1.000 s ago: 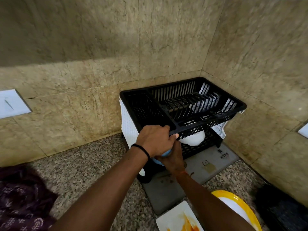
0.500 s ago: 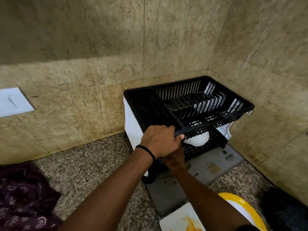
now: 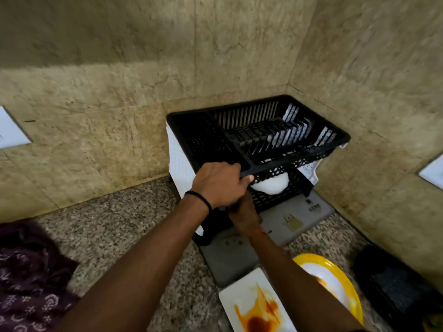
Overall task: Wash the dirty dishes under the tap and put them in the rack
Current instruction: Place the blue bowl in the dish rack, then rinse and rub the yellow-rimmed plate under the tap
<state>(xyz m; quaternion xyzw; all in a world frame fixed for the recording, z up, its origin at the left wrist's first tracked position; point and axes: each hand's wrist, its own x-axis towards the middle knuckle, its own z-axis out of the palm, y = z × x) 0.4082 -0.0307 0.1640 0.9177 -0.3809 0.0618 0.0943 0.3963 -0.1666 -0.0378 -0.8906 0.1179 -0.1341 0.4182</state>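
Note:
A black two-tier dish rack (image 3: 299, 159) stands in the corner of the counter. My left hand (image 3: 218, 185) is shut on the front rim of its upper tier. My right hand (image 3: 242, 212) reaches under the left one toward the lower tier; its fingers are hidden, so I cannot see what they hold. A white bowl (image 3: 271, 185) lies upside down on the lower tier, just right of my hands. A square white plate (image 3: 254, 305) smeared with orange sauce and a yellow-rimmed plate (image 3: 335, 279) sit on the counter near me.
The rack rests on a grey mat (image 3: 287, 224) on the speckled granite counter. Tiled walls close in behind and to the right. A dark patterned cloth (image 3: 28, 283) lies at the left and a black object (image 3: 395, 288) at the right.
A pale blue item seen under my left hand a second ago is now out of sight. My right hand has pushed farther in below the upper tier. My left hand keeps its grip.

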